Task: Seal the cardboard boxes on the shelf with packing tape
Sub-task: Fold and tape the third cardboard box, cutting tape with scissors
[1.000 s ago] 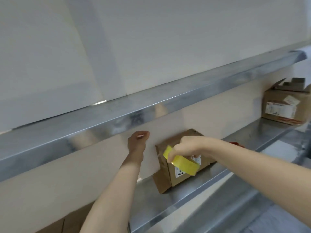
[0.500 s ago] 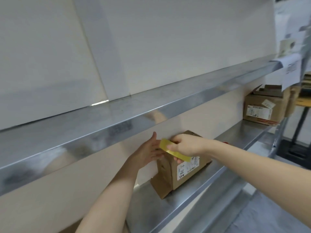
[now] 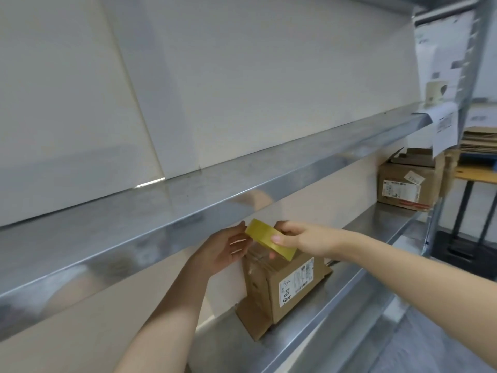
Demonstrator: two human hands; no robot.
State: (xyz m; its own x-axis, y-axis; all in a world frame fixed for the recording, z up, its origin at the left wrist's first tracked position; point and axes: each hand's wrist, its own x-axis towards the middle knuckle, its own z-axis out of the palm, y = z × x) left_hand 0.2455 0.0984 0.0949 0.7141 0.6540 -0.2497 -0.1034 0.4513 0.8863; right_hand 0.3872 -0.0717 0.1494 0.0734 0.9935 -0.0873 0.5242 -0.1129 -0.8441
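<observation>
A small cardboard box [image 3: 293, 289] with a white label stands on the metal shelf [image 3: 357, 281], a loose flap hanging at its lower left. My right hand [image 3: 304, 238] grips a yellow roll of packing tape [image 3: 269, 238] just above the box's top. A clear strip of tape runs down from the roll toward the box's top left edge. My left hand [image 3: 223, 246] is beside the roll on its left, fingers stretched toward the tape's free end; whether it pinches the end is hidden. A second, larger cardboard box [image 3: 403, 189] sits far right on the same shelf.
The upper metal shelf [image 3: 188, 211] overhangs just above my hands. A white wall panel stands close behind the small box. At the far right are the shelf upright [image 3: 441, 211], hanging papers and a table with flattened cardboard [image 3: 478, 141].
My left hand moved from the wall to the roll. The roll rose a little above the box, and a clear strip now stretches from it. The camera swung to the right.
</observation>
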